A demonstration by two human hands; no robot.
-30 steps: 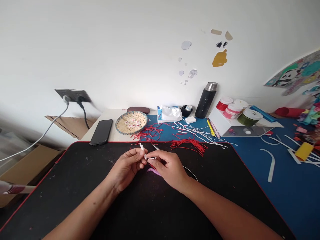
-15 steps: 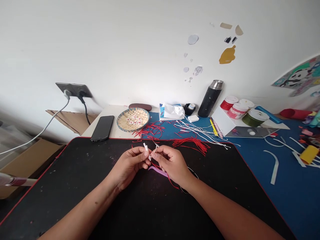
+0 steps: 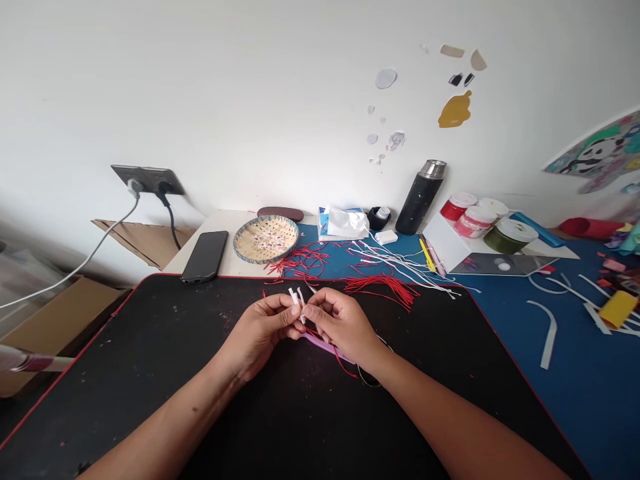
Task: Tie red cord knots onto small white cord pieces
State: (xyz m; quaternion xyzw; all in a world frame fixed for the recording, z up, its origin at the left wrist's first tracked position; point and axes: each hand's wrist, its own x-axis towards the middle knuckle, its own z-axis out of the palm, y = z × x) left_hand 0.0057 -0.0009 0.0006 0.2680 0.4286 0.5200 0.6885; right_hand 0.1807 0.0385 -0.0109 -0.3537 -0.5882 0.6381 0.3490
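Note:
My left hand (image 3: 267, 325) is closed, with thumb and fingers pinching a small bundle of narrow white strips (image 3: 293, 295) that stick up above the fingertips. Close beside it, my right hand (image 3: 340, 327) is also closed, its thumb and forefinger meeting a thin white strip (image 3: 301, 297) at the bundle's right side. A slim pointed tip (image 3: 313, 289) pokes out behind the right fingers; its kind I cannot make out. Under the right hand runs a pink-purple curved tool (image 3: 323, 343), partly hidden. A red cord (image 3: 345, 367) hangs below the right palm.
Red cords (image 3: 385, 288) and white cords (image 3: 407, 265) lie behind the black mat (image 3: 280, 413). Further back are a woven basket (image 3: 267, 248), a phone (image 3: 205, 257), a tissue box (image 3: 325, 230), a black flask (image 3: 421, 199) and several thread spools (image 3: 507, 235).
The thin white piece at my right fingertips now stands upright against the bundle, where before it slanted away to the right. The pink-purple tool has shifted slightly right; both hands stay nearly in place.

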